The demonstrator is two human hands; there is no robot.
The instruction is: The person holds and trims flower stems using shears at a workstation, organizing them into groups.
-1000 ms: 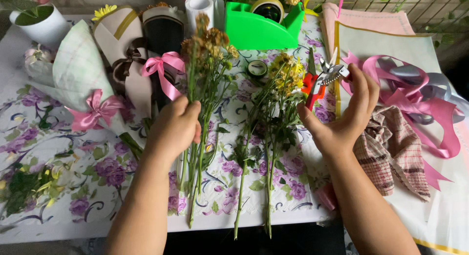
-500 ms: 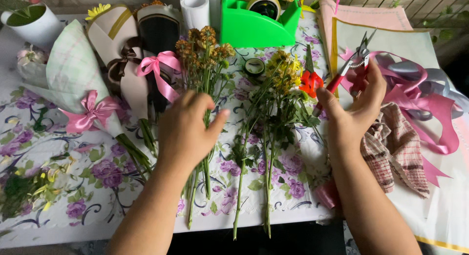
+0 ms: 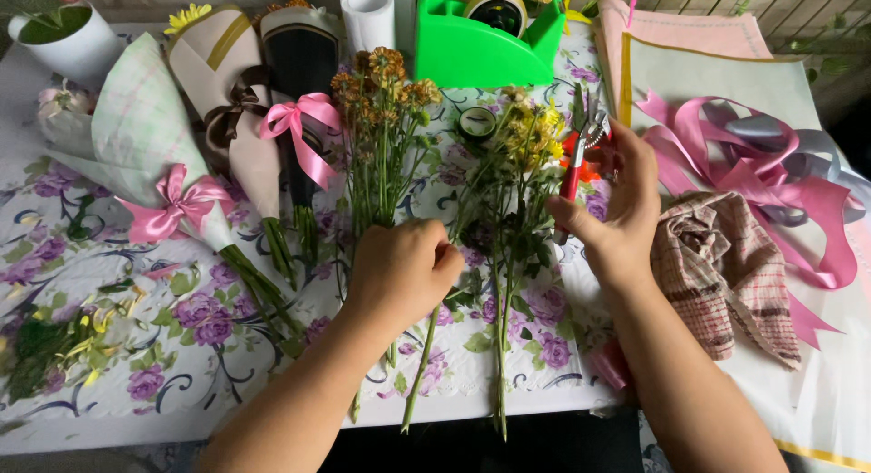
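Observation:
My left hand (image 3: 404, 269) is closed around the stems of a bunch of brownish-orange flowers (image 3: 381, 92) lying on the floral tablecloth (image 3: 136, 282). My right hand (image 3: 617, 214) grips red-handled pruning shears (image 3: 581, 151), blades pointing up and away. Between my hands lies a second bunch of yellow flowers (image 3: 526, 133) with long green stems (image 3: 502, 346) reaching the table's front edge.
Three wrapped bouquets with bows (image 3: 172, 205) lie at the left. A green tape dispenser (image 3: 476, 42) and a white paper roll (image 3: 372, 10) stand at the back. Pink and grey ribbons (image 3: 771, 165), a checked cloth (image 3: 726, 273) and wrapping sheets (image 3: 689, 47) lie at the right.
My left hand slid down the orange bunch and closed on its stems. My right hand brought the shears inward toward the yellow flowers.

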